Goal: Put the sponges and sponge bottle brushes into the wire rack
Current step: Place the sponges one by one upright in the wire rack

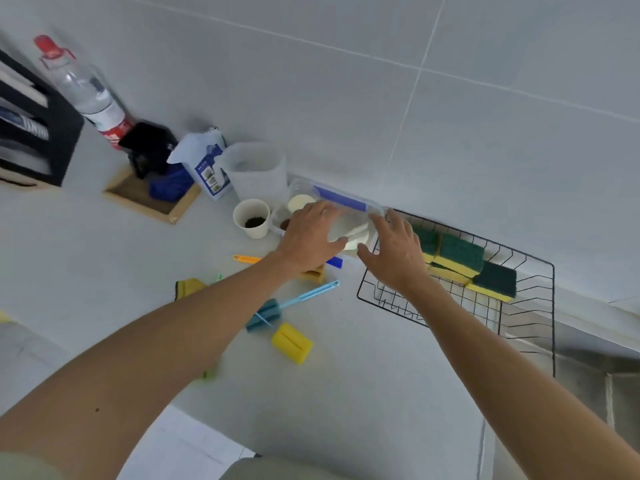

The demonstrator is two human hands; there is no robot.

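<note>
A black wire rack (pixel 552 271) stands at the right against the wall, with several green-and-yellow sponges (pixel 460 254) in its far end. My left hand (pixel 311 233) and my right hand (pixel 394 251) both grip a clear plastic box (pixel 349 230) with a blue strip, just left of the rack. On the counter lie a blue sponge brush (pixel 266 315) with a light blue handle, a yellow sponge brush head (pixel 292 342), an orange handle (pixel 246 259), a yellow sponge (pixel 188 286), and another yellow sponge (pixel 317 273) partly hidden under my left wrist.
A paper cup (pixel 252 218), a white jug (pixel 258 171) and a small white packet (pixel 207 164) stand behind the box. Further left are a wooden tray (pixel 152 206), a water bottle (pixel 86 88) and a black organiser (pixel 31 133). A sink (pixel 588 375) lies under the rack's near end.
</note>
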